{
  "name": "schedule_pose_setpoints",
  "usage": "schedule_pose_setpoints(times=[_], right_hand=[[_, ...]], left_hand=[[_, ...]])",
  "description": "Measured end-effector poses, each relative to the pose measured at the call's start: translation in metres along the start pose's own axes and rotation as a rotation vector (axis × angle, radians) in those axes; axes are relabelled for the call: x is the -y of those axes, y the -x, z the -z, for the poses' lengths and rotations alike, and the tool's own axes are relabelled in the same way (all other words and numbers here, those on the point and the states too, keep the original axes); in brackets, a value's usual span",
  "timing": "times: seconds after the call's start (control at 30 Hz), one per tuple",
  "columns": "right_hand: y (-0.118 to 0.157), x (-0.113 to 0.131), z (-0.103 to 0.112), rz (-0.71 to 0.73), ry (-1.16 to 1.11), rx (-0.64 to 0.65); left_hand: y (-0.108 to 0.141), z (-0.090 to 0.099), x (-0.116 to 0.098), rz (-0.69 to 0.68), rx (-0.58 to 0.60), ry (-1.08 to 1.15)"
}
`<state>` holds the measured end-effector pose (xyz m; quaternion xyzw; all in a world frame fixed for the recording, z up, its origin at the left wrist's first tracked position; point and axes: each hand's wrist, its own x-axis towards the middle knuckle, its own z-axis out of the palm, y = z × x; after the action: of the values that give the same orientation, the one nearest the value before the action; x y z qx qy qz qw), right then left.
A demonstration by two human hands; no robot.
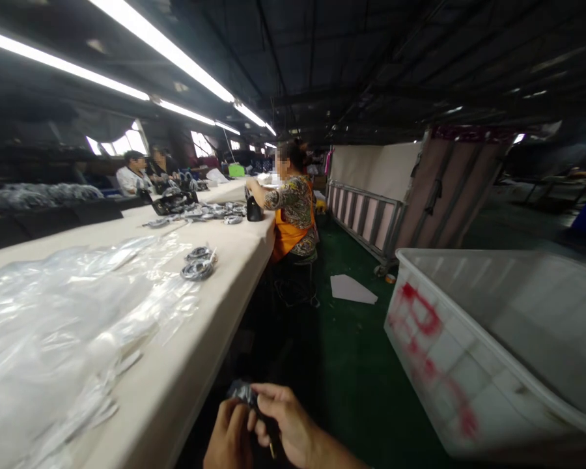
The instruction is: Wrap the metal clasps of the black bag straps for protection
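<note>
Low in the head view, beyond the table's edge, my left hand (pixel 228 435) and my right hand (pixel 290 420) meet around a small dark bundle (pixel 243 392) with a shiny, plastic-like surface. Both hands have their fingers curled against it, the right thumb and forefinger pinching its upper side. A dark strip with a gold-coloured end (pixel 273 449) hangs below the right hand. The fingers hide most of the bundle, so its kind cannot be made out. On the table lie two dark coils (pixel 198 265), apart from my hands.
A long pale table (pixel 234 280) runs ahead on the left, with clear plastic bags (pixel 78 319) spread over it. A co-worker in an orange apron (pixel 290 234) sits farther along. At right stands a large white bin (pixel 434 365); white sheet (pixel 352 288) lies on the floor.
</note>
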<state>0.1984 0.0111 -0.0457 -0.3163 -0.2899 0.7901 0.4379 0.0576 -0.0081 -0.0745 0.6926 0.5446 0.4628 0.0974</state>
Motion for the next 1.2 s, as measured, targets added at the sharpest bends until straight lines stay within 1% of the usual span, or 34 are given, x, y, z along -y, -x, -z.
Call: schedule_pose_setpoints(times=[0.03, 0.07, 0.13, 0.17, 0.27, 0.33, 0.47, 0.53, 0.6, 0.67, 0.73, 0.77, 0.8, 0.83, 0.9, 0.97, 1.03, 1.1, 1.2], right_hand=[[0.004, 0.005, -0.004, 0.003, 0.028, 0.025], [0.006, 0.009, -0.006, 0.017, 0.087, 0.047], [0.007, 0.012, -0.006, 0.018, 0.090, 0.008], [0.007, 0.011, -0.004, 0.019, 0.084, -0.013], [0.004, 0.006, 0.002, 0.021, 0.072, -0.058], [0.003, 0.002, 0.004, 0.025, 0.074, -0.073], [0.000, -0.003, 0.005, 0.021, 0.069, -0.080], [0.000, -0.005, 0.008, 0.013, 0.060, -0.085], [0.003, -0.006, 0.011, 0.004, 0.053, -0.090], [0.009, -0.005, 0.015, -0.038, 0.071, -0.042], [0.019, -0.003, 0.018, -0.120, 0.140, 0.054], [0.023, -0.002, 0.019, -0.159, 0.206, 0.093], [0.027, -0.002, 0.019, -0.177, 0.311, 0.105], [0.030, -0.002, 0.019, -0.167, 0.443, 0.085], [0.034, -0.003, 0.018, -0.085, 0.704, -0.021], [0.036, -0.005, 0.014, 0.020, 0.871, -0.131], [0.037, -0.006, 0.010, 0.094, 0.902, -0.190], [0.037, -0.006, 0.007, 0.146, 0.888, -0.211], [0.033, -0.008, 0.004, 0.156, 0.783, -0.215]], left_hand=[[0.000, 0.004, -0.007, -0.021, -0.036, -0.059], [0.000, 0.007, -0.013, -0.007, -0.051, -0.078], [-0.001, 0.013, -0.020, 0.042, -0.028, -0.087], [-0.003, 0.015, -0.022, 0.059, -0.007, -0.089], [-0.007, 0.018, -0.019, 0.106, -0.013, -0.106], [-0.009, 0.020, -0.015, 0.067, 0.015, -0.106], [-0.012, 0.022, -0.012, -0.078, 0.110, -0.089], [-0.012, 0.022, -0.014, -0.087, 0.093, -0.093], [-0.012, 0.020, -0.016, -0.066, 0.051, -0.102], [-0.011, 0.019, -0.018, -0.025, 0.010, -0.115], [-0.010, 0.018, -0.017, 0.005, -0.005, -0.127], [-0.009, 0.018, -0.017, 0.008, -0.006, -0.132], [-0.008, 0.017, -0.016, 0.002, -0.004, -0.136], [-0.006, 0.016, -0.015, -0.015, 0.002, -0.142], [-0.004, 0.013, -0.013, -0.070, 0.015, -0.159], [-0.001, 0.011, -0.013, -0.142, 0.035, -0.185], [0.001, 0.011, -0.013, -0.214, 0.049, -0.220], [0.002, 0.012, -0.012, -0.271, 0.059, -0.260], [0.004, 0.013, -0.012, -0.331, 0.066, -0.305]])
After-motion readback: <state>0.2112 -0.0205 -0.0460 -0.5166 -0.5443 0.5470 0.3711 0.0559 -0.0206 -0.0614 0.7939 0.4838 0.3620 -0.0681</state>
